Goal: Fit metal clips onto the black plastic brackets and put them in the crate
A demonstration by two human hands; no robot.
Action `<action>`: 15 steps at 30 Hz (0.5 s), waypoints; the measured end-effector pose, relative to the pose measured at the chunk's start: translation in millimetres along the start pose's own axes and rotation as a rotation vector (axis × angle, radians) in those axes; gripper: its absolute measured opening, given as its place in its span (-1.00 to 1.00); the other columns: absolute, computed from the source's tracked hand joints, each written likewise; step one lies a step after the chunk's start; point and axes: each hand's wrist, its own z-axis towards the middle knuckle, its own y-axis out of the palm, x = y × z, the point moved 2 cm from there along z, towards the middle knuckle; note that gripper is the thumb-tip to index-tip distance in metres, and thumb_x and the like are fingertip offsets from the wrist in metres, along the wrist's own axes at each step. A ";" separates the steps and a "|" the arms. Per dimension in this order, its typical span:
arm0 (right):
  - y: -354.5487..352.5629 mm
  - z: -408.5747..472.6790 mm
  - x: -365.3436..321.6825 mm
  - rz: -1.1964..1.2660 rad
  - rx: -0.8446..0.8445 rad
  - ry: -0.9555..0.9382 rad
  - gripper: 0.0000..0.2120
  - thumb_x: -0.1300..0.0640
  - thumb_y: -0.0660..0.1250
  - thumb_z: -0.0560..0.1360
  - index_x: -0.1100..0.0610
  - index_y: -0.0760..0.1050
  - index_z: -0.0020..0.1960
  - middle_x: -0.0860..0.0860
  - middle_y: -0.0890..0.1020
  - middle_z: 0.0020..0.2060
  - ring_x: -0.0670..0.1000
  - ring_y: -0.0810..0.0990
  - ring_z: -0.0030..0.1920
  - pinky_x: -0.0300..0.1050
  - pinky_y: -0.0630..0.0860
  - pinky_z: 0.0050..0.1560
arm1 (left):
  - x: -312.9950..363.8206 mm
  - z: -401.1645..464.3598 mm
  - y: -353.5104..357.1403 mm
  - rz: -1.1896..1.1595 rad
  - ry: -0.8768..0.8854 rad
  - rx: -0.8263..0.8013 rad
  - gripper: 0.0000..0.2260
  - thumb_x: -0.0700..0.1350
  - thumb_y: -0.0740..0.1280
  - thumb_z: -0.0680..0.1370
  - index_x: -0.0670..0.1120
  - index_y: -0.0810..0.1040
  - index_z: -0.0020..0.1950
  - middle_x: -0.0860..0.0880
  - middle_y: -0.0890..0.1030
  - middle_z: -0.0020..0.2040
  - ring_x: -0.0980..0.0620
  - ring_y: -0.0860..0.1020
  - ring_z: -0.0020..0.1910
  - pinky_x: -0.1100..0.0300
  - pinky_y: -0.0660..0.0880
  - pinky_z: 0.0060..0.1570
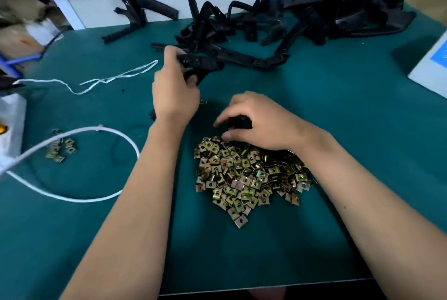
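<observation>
My left hand [174, 89] grips a black plastic bracket [203, 64] above the green mat, just in front of the bracket heap. My right hand [256, 121] hovers with curled fingers over the far edge of a pile of brass-coloured metal clips [244, 179]; its fingertips touch the top clips, and whether it pinches one is hidden. A heap of black plastic brackets [302, 21] lies along the back of the table. No crate is in view.
A white cord [79, 130] loops across the left of the green mat [338, 118], beside a small cluster of clips [60, 148]. Thin white string [116, 77] lies further back. A white box [433, 67] stands at the right edge, shelving at far left.
</observation>
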 end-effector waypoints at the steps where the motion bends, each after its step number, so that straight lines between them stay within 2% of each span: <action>1: 2.6 3.0 -2.9 -0.012 -0.024 -0.002 -0.75 -0.07 0.50 0.52 -0.10 0.67 0.18 -0.09 0.52 -0.03 -0.11 0.43 0.05 -0.22 0.32 0.04 | 1.7 -3.1 -0.9 -0.022 0.007 0.006 -0.60 -0.32 0.27 0.50 -0.03 0.36 0.30 0.05 0.65 -0.09 -0.12 0.63 -0.04 -0.13 0.55 0.00; 3: 4.6 6.3 -7.4 0.019 -0.043 -0.016 -0.83 -0.01 0.52 0.51 -0.06 0.69 0.10 -0.12 0.50 -0.08 -0.13 0.44 0.01 -0.34 0.30 -0.02 | 3.6 -7.9 -1.9 -0.093 0.049 -0.001 -0.52 -0.33 0.22 0.46 0.00 0.31 0.34 0.11 0.63 -0.06 0.00 0.62 -0.11 -0.10 0.57 -0.02; 5: 5.5 6.8 -10.4 0.054 -0.049 -0.025 -0.90 0.06 0.53 0.50 -0.04 0.67 0.01 -0.15 0.52 -0.10 -0.15 0.48 0.00 -0.34 0.33 0.02 | 5.5 -12.0 -1.9 -0.155 0.113 -0.066 -0.47 -0.30 0.20 0.43 0.03 0.33 0.37 0.12 0.64 0.00 0.11 0.61 -0.09 -0.05 0.58 0.01; 7: 6.3 4.7 -10.7 0.086 -0.042 -0.029 -0.90 0.11 0.54 0.49 -0.02 0.64 -0.06 -0.17 0.57 -0.10 -0.18 0.52 -0.01 -0.28 0.39 0.06 | 8.0 -15.1 0.7 -0.143 0.181 -0.158 -0.51 -0.23 0.22 0.43 0.03 0.40 0.36 0.12 0.66 0.02 0.13 0.62 -0.02 -0.03 0.58 0.06; 9: 5.7 0.9 -9.4 0.148 0.003 -0.035 -0.91 0.16 0.53 0.50 0.03 0.63 -0.07 -0.18 0.63 -0.13 -0.22 0.57 -0.06 -0.35 0.40 0.00 | 9.8 -17.5 3.7 -0.109 0.228 -0.217 -0.56 -0.18 0.25 0.44 0.01 0.46 0.32 0.14 0.68 0.01 0.11 0.63 0.03 -0.02 0.56 0.10; 11: 1.5 -3.8 -5.3 0.246 0.112 -0.030 -0.91 0.21 0.51 0.51 0.08 0.62 -0.07 -0.15 0.67 -0.15 -0.21 0.62 -0.08 -0.37 0.45 -0.02 | 9.8 -18.5 4.6 -0.126 0.251 -0.253 -0.58 -0.18 0.21 0.42 -0.01 0.51 0.27 0.15 0.70 -0.02 0.09 0.64 0.02 0.01 0.55 0.10; 15: -11.9 -10.9 12.3 0.561 0.395 0.028 -0.91 0.32 0.46 0.52 0.18 0.61 -0.01 0.00 0.73 -0.14 -0.07 0.72 -0.07 -0.18 0.60 0.04 | 8.0 -15.0 2.4 -0.175 0.269 -0.346 -0.54 -0.28 0.18 0.30 -0.06 0.67 0.11 0.10 0.73 -0.02 0.12 0.66 0.08 0.03 0.56 0.19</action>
